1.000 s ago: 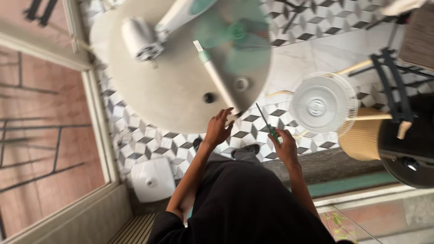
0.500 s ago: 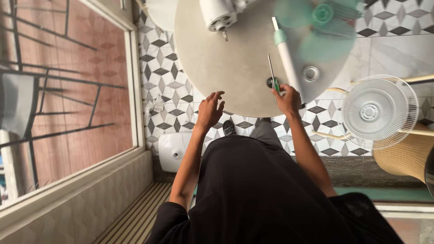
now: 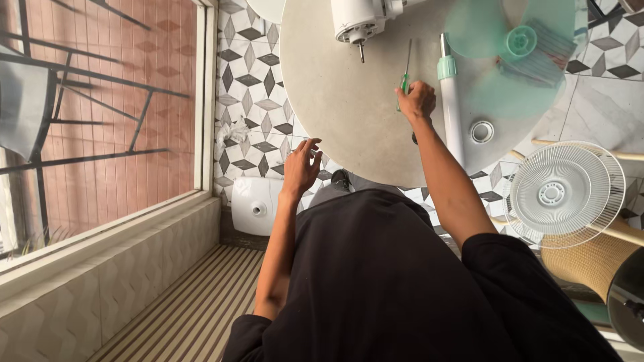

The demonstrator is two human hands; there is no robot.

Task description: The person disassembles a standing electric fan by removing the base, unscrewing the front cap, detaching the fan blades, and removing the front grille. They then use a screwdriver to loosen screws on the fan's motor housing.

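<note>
Fan already stripped: green blade [image 3: 511,57], white grille [image 3: 562,193], motor [image 3: 359,19] lying apart. Right hand [image 3: 416,100] clenched on green screwdriver [image 3: 406,72] over worktop [image 3: 349,114]; left hand [image 3: 300,167] released, empty. Reassembly seemingly not begun.

A screwdriver [image 3: 406,70] with a thin bare-metal shaft and a glossy green plastic handle is gripped in the right hand [image 3: 417,100]. The round table top [image 3: 342,114] is seen as matt, pale and stone-like. At 12 o'clock from the hand, a smooth white plastic motor housing [image 3: 357,17] is found; at 2 o'clock, translucent green plastic fan blades [image 3: 513,50]. At 4 o'clock, a white grille [image 3: 562,193] of fine ribs is laid over woven wicker [image 3: 583,258]. The floor tiles [image 3: 251,87] are shown glossy.
</note>
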